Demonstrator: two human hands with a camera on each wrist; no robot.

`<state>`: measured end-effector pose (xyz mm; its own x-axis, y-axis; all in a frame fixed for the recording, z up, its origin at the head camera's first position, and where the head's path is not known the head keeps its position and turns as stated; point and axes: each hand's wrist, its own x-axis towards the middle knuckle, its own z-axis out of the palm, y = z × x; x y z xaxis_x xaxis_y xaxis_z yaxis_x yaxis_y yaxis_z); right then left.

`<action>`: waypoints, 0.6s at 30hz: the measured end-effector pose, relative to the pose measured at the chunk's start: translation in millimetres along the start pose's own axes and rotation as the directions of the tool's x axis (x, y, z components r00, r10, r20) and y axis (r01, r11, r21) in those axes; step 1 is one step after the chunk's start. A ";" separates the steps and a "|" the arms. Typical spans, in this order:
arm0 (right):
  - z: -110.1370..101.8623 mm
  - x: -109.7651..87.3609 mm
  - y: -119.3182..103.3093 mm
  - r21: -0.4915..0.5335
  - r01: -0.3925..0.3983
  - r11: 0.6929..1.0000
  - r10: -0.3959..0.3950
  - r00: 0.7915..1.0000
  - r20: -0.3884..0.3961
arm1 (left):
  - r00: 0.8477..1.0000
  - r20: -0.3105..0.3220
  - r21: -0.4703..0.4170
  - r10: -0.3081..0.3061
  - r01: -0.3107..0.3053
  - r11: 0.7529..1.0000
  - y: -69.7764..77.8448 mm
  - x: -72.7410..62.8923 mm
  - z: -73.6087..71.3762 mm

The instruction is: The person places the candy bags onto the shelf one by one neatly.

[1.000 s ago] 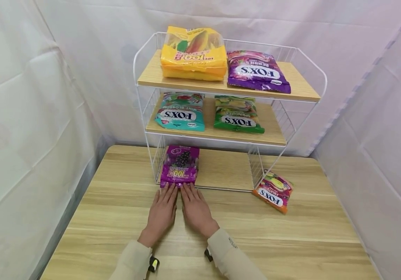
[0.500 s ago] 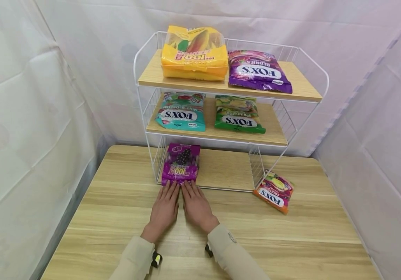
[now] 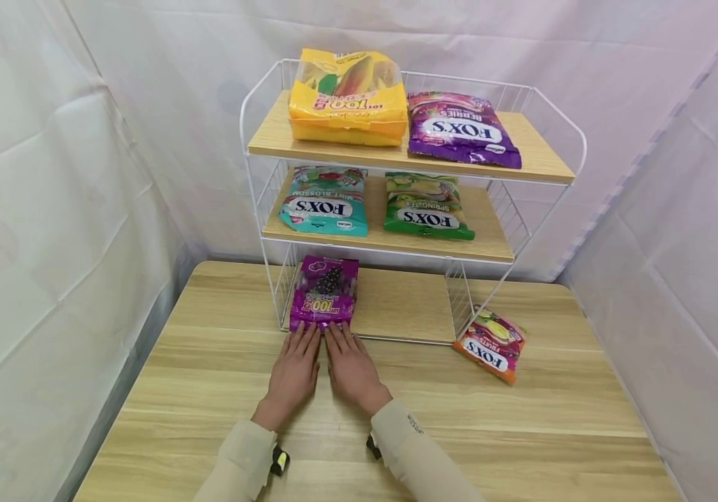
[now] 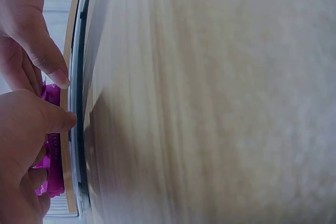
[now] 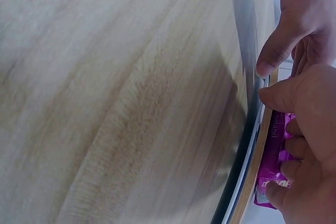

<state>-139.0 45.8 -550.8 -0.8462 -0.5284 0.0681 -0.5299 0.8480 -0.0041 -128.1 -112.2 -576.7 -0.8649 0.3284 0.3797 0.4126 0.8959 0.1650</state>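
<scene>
A purple candy bag with a grape picture [image 3: 324, 287] lies on the left part of the bottom shelf [image 3: 404, 305]. My left hand [image 3: 293, 375] touches the bag's front edge with straight fingers. Beside it, my right hand [image 3: 354, 371] does the same, its fingers extended along that edge. Neither hand is curled round the bag. Both thumbs point inward, close to each other. In the left wrist view a strip of the purple bag [image 4: 54, 153] shows beyond the fingers, and the right wrist view has the bag's end [image 5: 273, 153] under the fingertips.
A white wire rack holds a yellow mango bag [image 3: 348, 101] and a purple Berries bag [image 3: 462, 129] on top. Mint Blossom [image 3: 326, 201] and Spring Tea [image 3: 426, 206] bags lie on the middle shelf. A Fruits bag [image 3: 492, 344] lies by the rack's right foot on the wooden table [image 3: 509, 432].
The purple grape bag has slid slightly farther back onto the bottom shelf, and both hands have moved forward a little with it. The other bags stay where they were.
</scene>
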 end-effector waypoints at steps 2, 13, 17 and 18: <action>0.1 -1.8 1.7 0.015 0.001 1.000 -0.001 1.000 -0.018 | 1.000 0.001 -0.004 0.004 -0.004 1.000 1.3 0.3 0.6; -1.2 -37.9 26.0 0.281 -0.041 0.959 0.085 0.986 -0.146 | 1.000 0.003 -0.049 0.018 -0.018 0.999 12.6 -9.3 -4.5; -1.7 -57.2 43.1 0.348 -0.061 0.935 0.146 0.963 -0.225 | 0.999 -0.021 -0.075 0.043 -0.044 0.996 20.4 -10.7 -1.8; -1.3 -62.1 47.7 0.357 -0.066 0.932 0.161 0.957 -0.242 | 0.999 -0.017 -0.078 0.051 -0.052 0.996 22.7 -10.7 -0.5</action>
<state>-111.6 119.1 -553.9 -0.8814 -0.3594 0.3064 -0.4574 0.8113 -0.3641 -109.4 -95.5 -576.5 -0.8378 0.3687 0.4026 0.4782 0.8513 0.2157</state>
